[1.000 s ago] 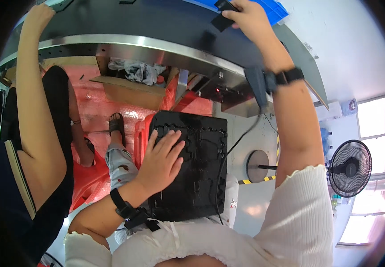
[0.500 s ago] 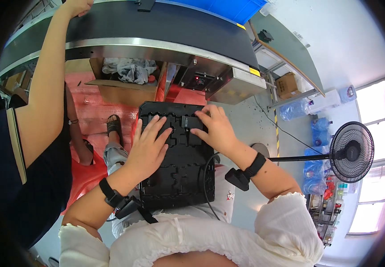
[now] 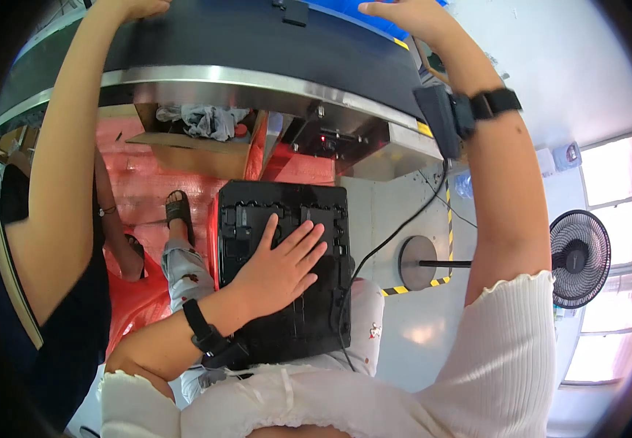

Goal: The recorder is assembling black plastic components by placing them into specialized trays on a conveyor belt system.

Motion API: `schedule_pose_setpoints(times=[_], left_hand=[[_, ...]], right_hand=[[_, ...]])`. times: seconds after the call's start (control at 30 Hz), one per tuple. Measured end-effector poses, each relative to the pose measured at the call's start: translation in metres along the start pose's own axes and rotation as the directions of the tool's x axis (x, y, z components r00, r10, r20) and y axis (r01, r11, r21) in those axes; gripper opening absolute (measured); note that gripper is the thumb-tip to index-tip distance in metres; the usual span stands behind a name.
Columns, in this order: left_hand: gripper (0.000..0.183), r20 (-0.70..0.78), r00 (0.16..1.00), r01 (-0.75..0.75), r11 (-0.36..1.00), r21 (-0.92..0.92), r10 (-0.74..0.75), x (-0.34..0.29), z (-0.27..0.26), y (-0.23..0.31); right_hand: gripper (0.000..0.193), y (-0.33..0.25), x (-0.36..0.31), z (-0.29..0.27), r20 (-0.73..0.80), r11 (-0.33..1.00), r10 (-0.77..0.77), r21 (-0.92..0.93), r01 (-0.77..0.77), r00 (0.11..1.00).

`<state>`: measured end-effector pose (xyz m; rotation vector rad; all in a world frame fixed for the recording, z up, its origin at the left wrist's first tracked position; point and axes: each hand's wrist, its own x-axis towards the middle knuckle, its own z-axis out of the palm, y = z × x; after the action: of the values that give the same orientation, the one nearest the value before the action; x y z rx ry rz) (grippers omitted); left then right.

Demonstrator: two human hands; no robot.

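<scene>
A black moulded plastic tray [image 3: 316, 321] with shaped recesses lies across my lap. My left hand [image 3: 279, 266] rests flat on it, fingers spread, with nothing in its grasp. Near the tray's upper right, a small black block-like part [image 3: 317, 213] sits in a recess, partly behind my fingertips. My right hand [image 3: 411, 16] reaches far forward over the conveyor to the blue bin [image 3: 341, 7]. Its thumb sticks out to the left; the other fingers are partly cut off by the picture's top edge, and no held object shows.
A dark conveyor belt [image 3: 206, 40] with a metal edge runs across ahead, carrying a flat black part [image 3: 295, 12]. At left a co-worker's arm [image 3: 67, 146] extends over it. Below stands a cardboard box [image 3: 192, 155]. A black cable [image 3: 396, 233] hangs from my right wrist; a fan [image 3: 579, 259] stands right.
My right hand has left the small block on the tray and moved up and forward to the blue bin. My left hand has slid right and slightly nearer across the tray.
</scene>
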<state>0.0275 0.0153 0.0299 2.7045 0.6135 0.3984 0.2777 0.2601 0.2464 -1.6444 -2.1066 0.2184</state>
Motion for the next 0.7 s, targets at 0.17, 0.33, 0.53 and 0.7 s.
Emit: schedule_pose_setpoints(times=[0.17,0.33,0.53,0.7], left_hand=[[0.051,0.029,0.999,-0.018,1.0,0.015,0.018,0.002,0.0,0.002],[0.049,0.019,1.0,-0.017,1.0,0.015,0.016,-0.001,0.0,0.001],[0.049,-0.067,0.998,0.001,0.995,-0.103,-0.008,0.003,-0.003,-0.002],[0.042,-0.348,0.92,0.081,0.958,-0.274,-0.178,-0.012,-0.015,-0.005]], right_hand=[[0.073,0.042,0.058,0.055,0.039,0.908,0.047,-0.419,-0.026,0.998],[0.081,0.024,0.051,0.056,0.364,0.922,0.256,-0.369,-0.114,0.895],[0.039,0.028,0.009,0.02,0.102,0.849,0.243,-0.503,-0.161,0.965],[0.032,-0.019,-0.085,0.027,-0.148,0.992,0.066,-0.1,-0.081,0.987]])
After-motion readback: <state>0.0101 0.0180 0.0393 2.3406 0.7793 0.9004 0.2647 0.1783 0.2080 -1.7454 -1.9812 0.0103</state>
